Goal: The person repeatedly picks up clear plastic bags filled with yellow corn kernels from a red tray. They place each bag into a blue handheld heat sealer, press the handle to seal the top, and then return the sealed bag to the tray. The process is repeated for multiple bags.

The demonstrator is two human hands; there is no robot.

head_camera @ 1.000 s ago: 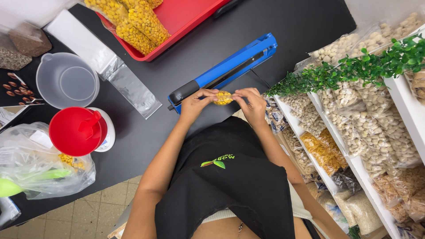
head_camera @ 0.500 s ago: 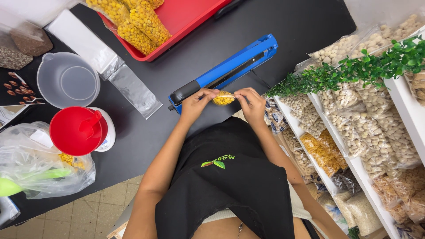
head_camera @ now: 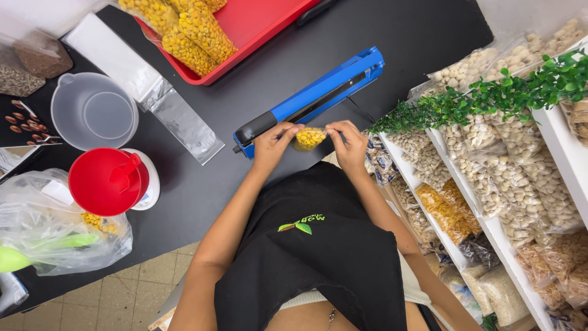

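Basically, left hand (head_camera: 274, 142) & right hand (head_camera: 347, 140) both pinch small clear bag w/ yellow kernels (head_camera: 309, 138) beside blue sealer (head_camera: 312, 100).

Small bag (head_camera: 309, 137) lies between both hands, just before the sealer (head_camera: 312, 98) on the table (head_camera: 416, 37).

A shop: shelves (head_camera: 490, 230) of bagged nuts (head_camera: 527, 178) beside a heat sealer (head_camera: 312, 98).

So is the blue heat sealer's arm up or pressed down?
Down: the blue heat sealer lies flat on the black table, its arm closed, no gap showing.
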